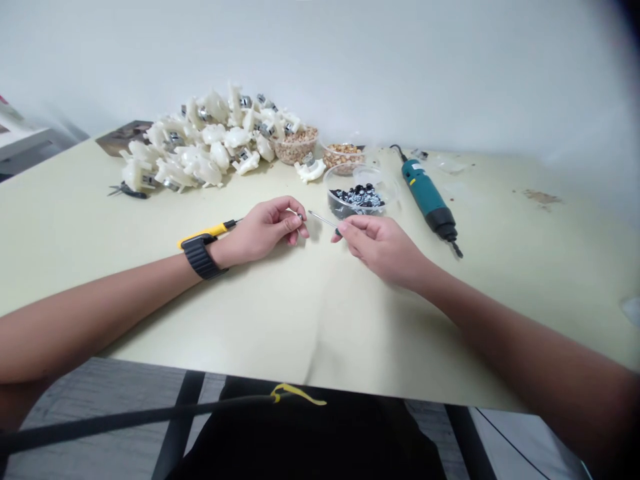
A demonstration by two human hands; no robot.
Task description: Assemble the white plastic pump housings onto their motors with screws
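My left hand (273, 227), with a black watch band on its wrist, pinches a small dark round part (300, 217) between thumb and forefinger. The part is too small to name. A thin screwdriver (324, 219) is gripped in my right hand (383, 247); its metal shaft points left at the small part, with a short gap between them, and its handle is mostly hidden by the fingers. Just behind my right hand stands a clear round tub (333, 202) of black caps and silvery screws. A yellow-handled tool (203, 235) lies behind my left wrist.
A heap of cream plastic assemblies (200, 147) covers the back left, with pliers (127, 191) before it. Two tubs of small tan parts (295, 147) (344, 157) stand beside it. A teal electric screwdriver (427, 197) lies at right. A cable (140, 415) crosses below the table's front edge.
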